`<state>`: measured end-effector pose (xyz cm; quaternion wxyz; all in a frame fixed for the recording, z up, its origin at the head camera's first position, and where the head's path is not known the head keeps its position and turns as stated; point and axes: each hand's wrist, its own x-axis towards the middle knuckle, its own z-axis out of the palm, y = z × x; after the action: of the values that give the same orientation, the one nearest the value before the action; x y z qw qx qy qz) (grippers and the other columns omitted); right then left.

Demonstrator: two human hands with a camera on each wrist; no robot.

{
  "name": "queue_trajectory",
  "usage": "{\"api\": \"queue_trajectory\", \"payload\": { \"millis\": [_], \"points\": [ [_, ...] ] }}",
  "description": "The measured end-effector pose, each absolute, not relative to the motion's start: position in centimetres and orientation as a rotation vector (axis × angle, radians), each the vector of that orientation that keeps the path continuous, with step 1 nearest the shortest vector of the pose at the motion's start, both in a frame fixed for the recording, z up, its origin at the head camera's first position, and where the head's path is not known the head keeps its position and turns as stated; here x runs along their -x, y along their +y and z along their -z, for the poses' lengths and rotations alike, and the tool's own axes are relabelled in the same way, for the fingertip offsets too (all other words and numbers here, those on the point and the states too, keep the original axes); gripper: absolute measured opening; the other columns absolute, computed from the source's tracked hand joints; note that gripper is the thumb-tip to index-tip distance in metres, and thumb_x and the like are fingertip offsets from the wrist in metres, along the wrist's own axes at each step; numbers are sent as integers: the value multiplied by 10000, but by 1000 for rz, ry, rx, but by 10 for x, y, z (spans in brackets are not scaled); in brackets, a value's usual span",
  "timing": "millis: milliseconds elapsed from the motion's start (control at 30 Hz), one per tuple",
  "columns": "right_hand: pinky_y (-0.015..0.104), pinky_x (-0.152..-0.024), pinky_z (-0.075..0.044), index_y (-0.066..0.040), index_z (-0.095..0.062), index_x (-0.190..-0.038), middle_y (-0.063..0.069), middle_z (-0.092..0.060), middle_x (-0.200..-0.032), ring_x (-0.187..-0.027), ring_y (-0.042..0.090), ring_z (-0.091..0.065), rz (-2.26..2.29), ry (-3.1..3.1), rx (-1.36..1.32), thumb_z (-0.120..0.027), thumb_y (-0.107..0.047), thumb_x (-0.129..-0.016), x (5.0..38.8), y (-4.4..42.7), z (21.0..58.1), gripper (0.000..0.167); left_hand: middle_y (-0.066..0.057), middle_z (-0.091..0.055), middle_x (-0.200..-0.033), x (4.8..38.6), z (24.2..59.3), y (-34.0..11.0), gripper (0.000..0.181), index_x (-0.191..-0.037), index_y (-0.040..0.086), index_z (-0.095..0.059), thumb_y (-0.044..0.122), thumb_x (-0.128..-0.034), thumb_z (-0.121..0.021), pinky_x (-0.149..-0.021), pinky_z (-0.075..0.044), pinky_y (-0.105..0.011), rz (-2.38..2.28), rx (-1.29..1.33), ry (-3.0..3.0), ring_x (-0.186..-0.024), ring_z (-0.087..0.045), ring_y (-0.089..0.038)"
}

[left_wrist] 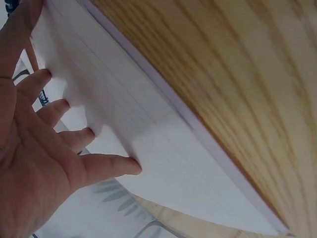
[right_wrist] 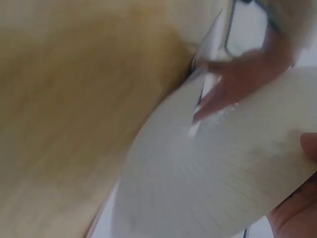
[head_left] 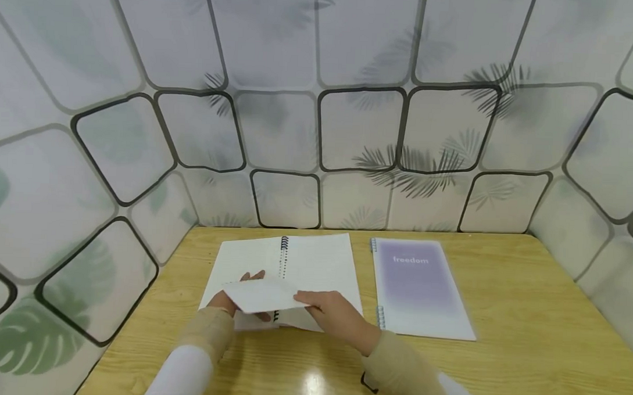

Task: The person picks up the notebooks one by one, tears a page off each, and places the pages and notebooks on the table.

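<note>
A spiral notebook point(head_left: 322, 259) lies open on the table, its lined pages white and its dark coil running down the middle. My right hand point(head_left: 341, 317) pinches the edge of a raised page point(head_left: 266, 294), thumb on top and fingers beneath in the right wrist view. That page point(right_wrist: 208, 173) bends in a curve; whether it is still bound to the coil I cannot tell. Partly hidden under it, my left hand point(head_left: 226, 303) is over the left side of the notebook. In the left wrist view the left hand point(left_wrist: 44, 139) has spread fingers with their tips touching a page.
A closed purple-and-white notebook point(head_left: 418, 288) marked "freedom", with a light blue coil, lies right of the open one. The wooden table point(head_left: 527, 321) meets patterned fabric walls point(head_left: 361, 129) at the back and sides. A small dark-edged thing point(head_left: 369, 384) shows beside my right cuff.
</note>
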<state>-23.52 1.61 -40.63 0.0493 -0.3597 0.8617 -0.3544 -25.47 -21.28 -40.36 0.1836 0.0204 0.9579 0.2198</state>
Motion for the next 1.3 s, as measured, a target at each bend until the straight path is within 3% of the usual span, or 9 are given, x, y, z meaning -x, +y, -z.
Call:
{"api": "queue_trajectory", "payload": {
  "millis": [133, 200, 400, 500, 700, 900, 1100, 1300],
  "points": [
    [271, -962, -481, -89, -572, -1259, 63, -583, -1291, -1205, 198, -549, 1106, 2524, 1148, -472, -12, -934, 214, 14, 403, 348, -62, -334, -1501, 231, 389, -205, 537, -1322, 260, -514, 479, -833, -552, -1125, -158, -588, -612, -99, 2787, -1423, -147, -383],
    [231, -912, -504, -77, -609, -1214, 57, -631, -1223, -1134, 175, -600, 1110, 2541, 1193, -491, 17, -913, 205, 13, 401, 337, -69, -337, -1499, 231, 391, -206, 601, -1337, 247, -496, 541, -816, -543, -1110, -191, -597, -555, -108, 2820, -1413, -178, -389],
    [153, -804, -521, -106, -693, -1081, -5, -715, -1037, -965, 98, -670, 898, 2753, 1342, -613, 12, -827, 180, 14, 397, 292, -76, -244, -1538, 263, 422, -218, 872, -1416, 226, -375, 569, -683, -699, -1106, -261, -545, -340, -73, 2787, -1417, -182, -371],
    [114, -801, -504, -122, -705, -1050, -33, -719, -1018, -950, 56, -666, 786, 2770, 1509, -637, -4, -802, 170, 16, 401, 282, -88, -222, -1544, 279, 436, -225, 895, -1425, 225, -359, 482, -669, -762, -1108, -257, -546, -299, -128, 2752, -1416, -154, -399],
    [28, -744, -452, -156, -701, -950, -103, -712, -936, -851, -52, -623, 736, 2703, 1858, -616, -274, -835, 156, 18, 410, 185, -125, -171, -1553, 294, 446, -234, 913, -1439, 198, -333, 407, -677, -791, -1100, -230, -587, -332, -191, 2673, -1407, -98, -454],
    [43, -738, -467, -183, -691, -951, -107, -701, -952, -877, -43, -629, 619, 2713, 1905, -577, -478, -829, 149, 19, 411, 339, -110, -149, -1560, 294, 446, -236, 963, -1442, 213, -324, 463, -642, -796, -1110, -198, -593, -339, -155, 2648, -1413, -72, -445],
    [50, -758, -473, -174, -700, -939, -102, -700, -908, -857, -31, -634, 539, 2661, 2031, -535, -377, -902, 141, 19, 415, 264, -96, -155, -1561, 292, 445, -232, 978, -1435, 208, -341, 429, -614, -824, -1121, -178, -584, -367, -131, 2642, -1420, -69, -427],
    [126, -838, -495, -184, -699, -1014, -101, -706, -996, -968, 25, -643, 261, 2726, 2158, -531, -345, -909, 139, 24, 415, 256, -87, -144, -1564, 293, 445, -232, 1013, -1439, 219, -329, 461, -591, -827, -1121, -172, -588, -364, -105, 2641, -1422, -62, -421]
  ]
}}
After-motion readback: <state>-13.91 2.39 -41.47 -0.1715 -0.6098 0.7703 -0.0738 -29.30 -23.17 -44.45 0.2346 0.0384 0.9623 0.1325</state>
